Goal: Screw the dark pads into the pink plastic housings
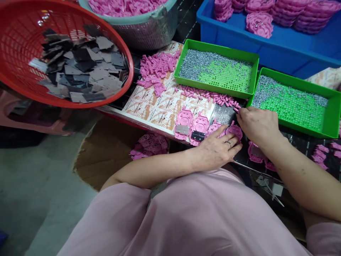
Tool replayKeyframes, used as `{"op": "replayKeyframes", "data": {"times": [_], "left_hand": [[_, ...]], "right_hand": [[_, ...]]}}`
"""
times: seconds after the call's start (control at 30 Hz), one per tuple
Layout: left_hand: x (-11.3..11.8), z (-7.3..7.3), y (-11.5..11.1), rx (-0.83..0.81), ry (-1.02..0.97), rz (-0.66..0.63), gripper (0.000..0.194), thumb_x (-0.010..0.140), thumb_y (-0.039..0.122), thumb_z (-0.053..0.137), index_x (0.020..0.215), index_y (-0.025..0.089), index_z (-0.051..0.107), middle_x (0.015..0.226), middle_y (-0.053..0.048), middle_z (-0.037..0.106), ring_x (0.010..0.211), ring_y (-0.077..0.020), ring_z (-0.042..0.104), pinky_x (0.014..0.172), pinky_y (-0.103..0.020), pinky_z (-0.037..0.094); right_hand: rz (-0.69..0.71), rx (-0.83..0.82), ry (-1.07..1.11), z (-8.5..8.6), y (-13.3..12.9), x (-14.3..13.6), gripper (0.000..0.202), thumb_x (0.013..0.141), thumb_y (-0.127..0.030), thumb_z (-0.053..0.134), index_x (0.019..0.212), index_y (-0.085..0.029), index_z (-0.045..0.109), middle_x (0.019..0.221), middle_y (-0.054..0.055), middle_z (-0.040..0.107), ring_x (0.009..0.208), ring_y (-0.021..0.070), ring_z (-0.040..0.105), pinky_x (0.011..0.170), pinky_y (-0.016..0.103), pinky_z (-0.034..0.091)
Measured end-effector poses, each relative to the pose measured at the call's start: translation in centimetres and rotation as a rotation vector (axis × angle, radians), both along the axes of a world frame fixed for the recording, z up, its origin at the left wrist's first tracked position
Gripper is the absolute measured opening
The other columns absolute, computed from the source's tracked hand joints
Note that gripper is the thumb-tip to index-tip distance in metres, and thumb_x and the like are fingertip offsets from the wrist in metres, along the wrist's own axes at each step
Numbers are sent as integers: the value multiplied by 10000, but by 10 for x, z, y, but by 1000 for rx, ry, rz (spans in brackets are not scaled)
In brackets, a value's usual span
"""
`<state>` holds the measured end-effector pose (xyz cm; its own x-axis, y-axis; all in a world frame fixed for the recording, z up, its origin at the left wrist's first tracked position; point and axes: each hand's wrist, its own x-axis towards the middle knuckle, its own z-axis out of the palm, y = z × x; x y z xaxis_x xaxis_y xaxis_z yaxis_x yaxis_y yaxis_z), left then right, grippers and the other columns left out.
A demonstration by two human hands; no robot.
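My left hand point(220, 147) lies palm down with its fingers stretched over the pink plastic casings at the table's front edge. Its fingertips touch the rightmost casing point(234, 131) of this row. To the left are a casing with a grey plate point(183, 124) and a casing with a black plate point(199, 128), both plates held by screws. My right hand point(258, 124) is closed in a pinch on a small pink peg point(236, 109), at the right end of a strip of loose pink pegs point(210, 95). Under the right forearm lies another plated casing point(255, 152), partly hidden.
Two green trays point(215, 90) point(295, 129) of small screws stand behind the hands. A red basket point(129, 76) of grey and black plates juts out at left. Behind are a pale green basket point(141, 33) and a blue bin point(239, 41) with pink parts. Pink pieces point(157, 67) lie heaped nearby.
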<state>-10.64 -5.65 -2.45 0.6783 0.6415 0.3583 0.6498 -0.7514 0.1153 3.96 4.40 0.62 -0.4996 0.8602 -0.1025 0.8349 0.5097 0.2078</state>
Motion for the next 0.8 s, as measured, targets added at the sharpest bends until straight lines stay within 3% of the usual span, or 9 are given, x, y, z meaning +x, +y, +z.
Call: {"op": "replayKeyframes", "data": {"times": [0.1,0.2,0.33,0.4,0.57,0.63,0.8], "left_hand": [[10,5,1,26,-22,-54,357,950,365,529,1191,121,629,1179,-107,673,1098,-221,601,1071,-456,382],[29,5,3,53,-27,-127,296,981,296,466,1150,139,650,1148,-93,685,1045,-202,618,1011,-414,419],[56,0,8,48,-8,-116,313,983,222,428,1215,125,614,1270,-120,620,1163,-228,575,1003,-387,417],[64,-2,10,35,11,-56,331,976,229,440,1241,105,594,1297,-145,600,1220,-259,545,1037,-411,390],[58,-2,11,5,86,-60,322,978,207,426,1223,97,605,1239,-133,645,1183,-231,586,1039,-407,407],[49,-1,9,17,93,-91,316,975,200,432,1220,106,610,1237,-121,650,1169,-222,598,1041,-417,413],[35,-1,6,25,89,-118,315,977,237,456,1226,120,609,1252,-110,648,1182,-214,592,1056,-434,411]], "right_hand": [[-9,-10,34,-3,2,-1,313,910,-278,402,899,-149,687,876,147,705,660,233,616,523,308,186],[-40,-40,117,10,2,9,255,867,-284,470,877,-169,697,857,113,718,695,235,628,535,311,238],[-48,-39,499,38,0,42,171,798,-344,603,825,-211,707,812,43,708,694,175,625,605,314,401],[-57,-119,676,41,-2,63,169,780,-361,630,823,-216,706,783,27,701,641,139,613,617,302,445],[-242,-405,919,14,-5,98,334,773,-418,648,1048,-243,716,906,26,737,743,161,673,714,316,536],[-262,-447,924,4,-6,99,294,760,-441,670,966,-244,745,914,25,742,786,171,682,766,322,545],[-229,-477,861,-5,-5,79,244,720,-475,710,775,-241,752,753,9,719,670,143,636,656,286,501]]}}
